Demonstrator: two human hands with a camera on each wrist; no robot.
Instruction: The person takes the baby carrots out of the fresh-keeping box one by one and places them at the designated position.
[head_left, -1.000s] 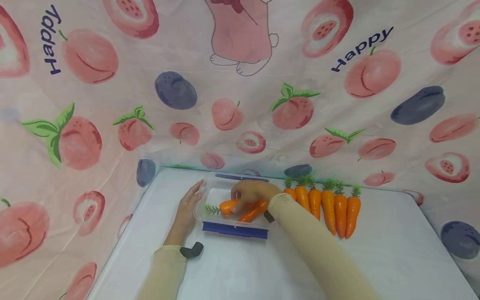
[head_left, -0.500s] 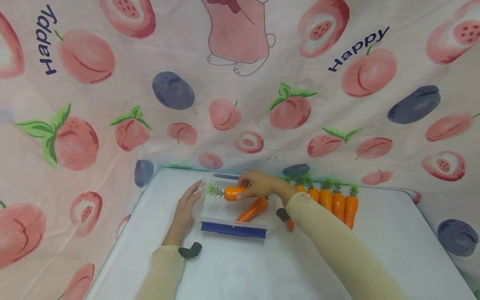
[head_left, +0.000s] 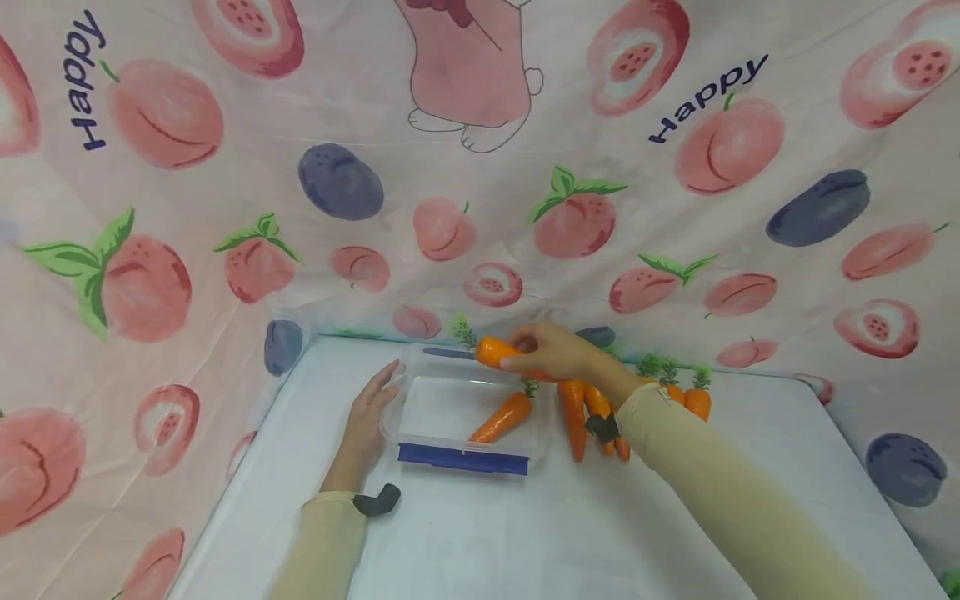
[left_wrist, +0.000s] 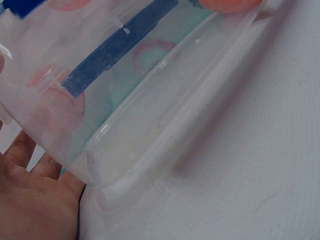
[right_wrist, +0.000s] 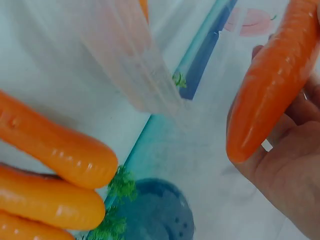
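Holding an orange plastic carrot with a green leafy top, the right hand has its grip curled round the carrot's body, lifted above the far edge of the clear plastic box with blue clasps. A second orange carrot lies slanted inside that box. The left hand rests flat, fingers straight, against the box's left end, holding nothing. Just right of the box, a row of orange carrots lies on the white desk, partly hidden by the right forearm in its beige sleeve. A peach-patterned pink cloth hangs behind.
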